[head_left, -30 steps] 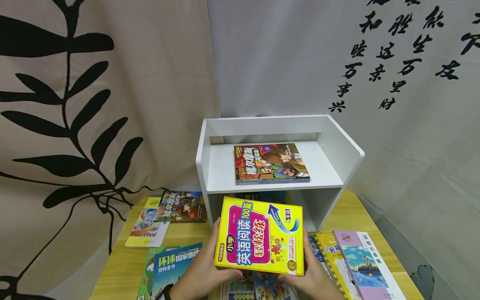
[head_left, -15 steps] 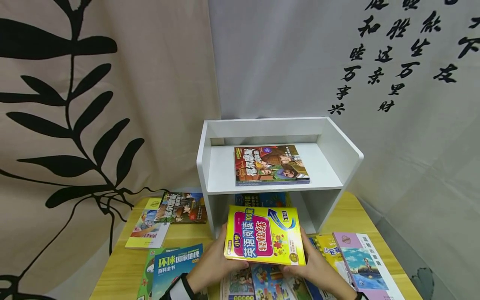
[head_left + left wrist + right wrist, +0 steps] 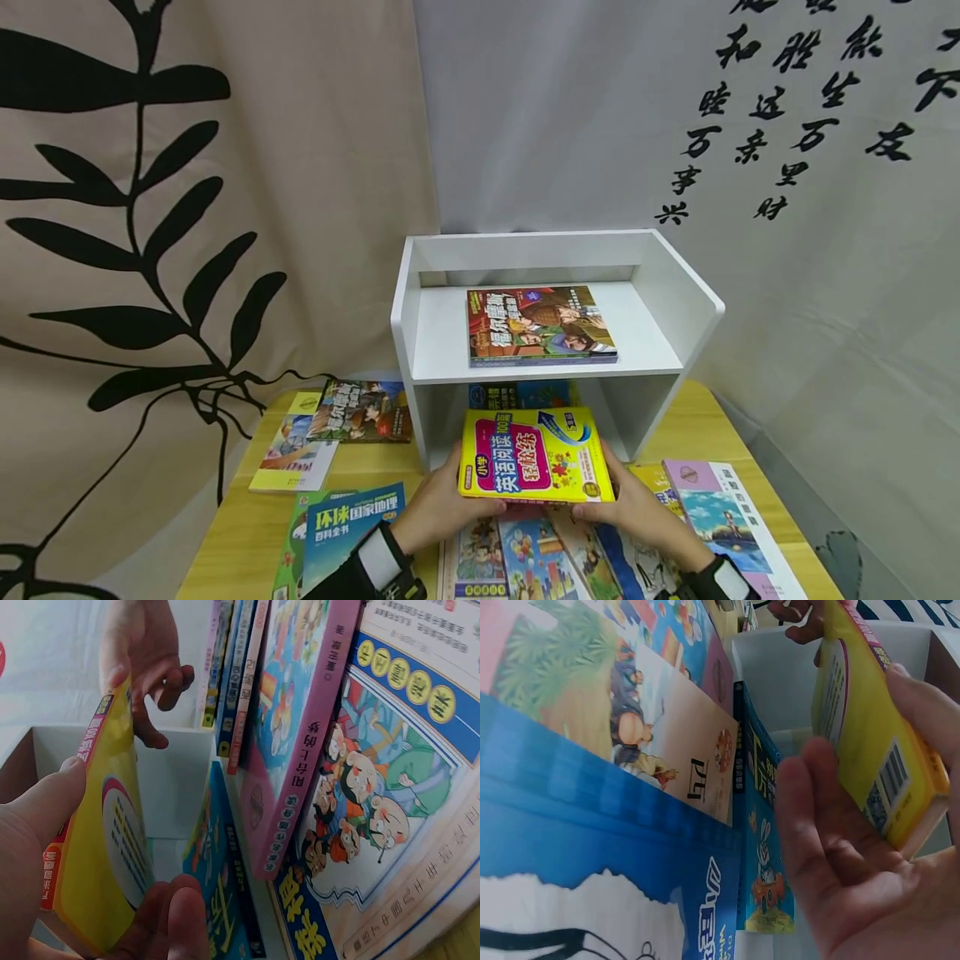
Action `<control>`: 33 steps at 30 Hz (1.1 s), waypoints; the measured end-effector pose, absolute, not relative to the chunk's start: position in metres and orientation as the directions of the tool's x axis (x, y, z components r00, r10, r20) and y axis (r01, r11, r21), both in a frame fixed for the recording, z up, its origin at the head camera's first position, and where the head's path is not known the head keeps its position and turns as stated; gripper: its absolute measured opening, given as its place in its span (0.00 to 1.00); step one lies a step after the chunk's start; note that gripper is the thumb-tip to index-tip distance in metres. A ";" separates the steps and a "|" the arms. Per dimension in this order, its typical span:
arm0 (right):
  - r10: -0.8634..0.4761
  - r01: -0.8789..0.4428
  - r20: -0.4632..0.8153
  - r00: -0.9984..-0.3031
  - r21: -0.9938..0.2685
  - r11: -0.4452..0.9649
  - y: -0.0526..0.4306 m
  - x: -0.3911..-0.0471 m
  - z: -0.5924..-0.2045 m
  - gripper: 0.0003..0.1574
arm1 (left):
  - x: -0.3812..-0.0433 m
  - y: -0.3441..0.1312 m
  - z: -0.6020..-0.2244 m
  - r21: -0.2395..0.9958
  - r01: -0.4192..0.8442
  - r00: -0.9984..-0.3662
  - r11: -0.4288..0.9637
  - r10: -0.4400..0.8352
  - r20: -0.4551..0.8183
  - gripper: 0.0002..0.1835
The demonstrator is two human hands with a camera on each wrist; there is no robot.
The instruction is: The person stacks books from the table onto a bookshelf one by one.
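Both hands hold a thick yellow book (image 3: 536, 457) with a pink panel and large Chinese lettering on its cover, cover side up. My left hand (image 3: 442, 502) grips its left end, thumb along the near edge. At the opposite end my right hand (image 3: 633, 504) does the same. The book is level with the mouth of the lower compartment of a white shelf (image 3: 660, 400). Behind it, a blue and dark book (image 3: 525, 394) lies inside that compartment. In the left wrist view, the left thumb presses the spine side and the fingers reach beneath.
A comic book (image 3: 542, 325) lies on the upper shelf. On the wooden table (image 3: 225, 533), a blue geography book (image 3: 352, 529) and a yellow-and-white book (image 3: 296, 450) are at left. A purple-and-white book (image 3: 731, 521) lies at right, with several picture books in front.
Both hands have carried the yellow book forward toward the lower compartment and tipped it flatter. More of the picture books in front now shows below it.
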State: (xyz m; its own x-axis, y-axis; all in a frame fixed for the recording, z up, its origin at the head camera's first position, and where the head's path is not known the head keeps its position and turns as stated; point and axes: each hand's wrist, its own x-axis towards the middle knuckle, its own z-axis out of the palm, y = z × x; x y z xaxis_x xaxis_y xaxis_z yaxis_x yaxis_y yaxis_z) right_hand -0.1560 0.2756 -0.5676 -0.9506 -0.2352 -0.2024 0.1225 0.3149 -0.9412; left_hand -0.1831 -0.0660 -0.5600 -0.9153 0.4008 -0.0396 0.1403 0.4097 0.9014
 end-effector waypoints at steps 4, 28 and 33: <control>-0.214 0.129 -0.204 -0.955 -0.939 0.318 0.276 -0.162 -0.570 0.73 | -0.188 -0.064 -0.564 0.919 0.097 -0.908 0.383 0.413 -0.076 0.56; -0.247 0.042 -0.204 -0.947 -0.843 0.537 0.281 -0.178 -0.593 0.67 | -0.194 -0.052 -0.617 0.772 0.129 -0.938 0.623 0.329 -0.108 0.61; -0.148 0.034 -0.191 -0.970 -0.713 0.700 0.280 -0.180 -0.598 0.67 | -0.195 -0.048 -0.614 0.680 0.204 -0.949 0.704 0.312 -0.038 0.64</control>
State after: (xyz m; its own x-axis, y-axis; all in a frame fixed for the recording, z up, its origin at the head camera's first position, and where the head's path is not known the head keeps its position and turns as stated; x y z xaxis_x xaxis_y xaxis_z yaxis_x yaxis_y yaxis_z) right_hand -0.1803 0.2798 -0.5979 -0.9703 -0.1482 -0.1911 0.0335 0.7002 -0.7131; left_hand -0.1947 -0.0481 -0.6139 -0.9494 0.3119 -0.0378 0.2043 0.7042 0.6799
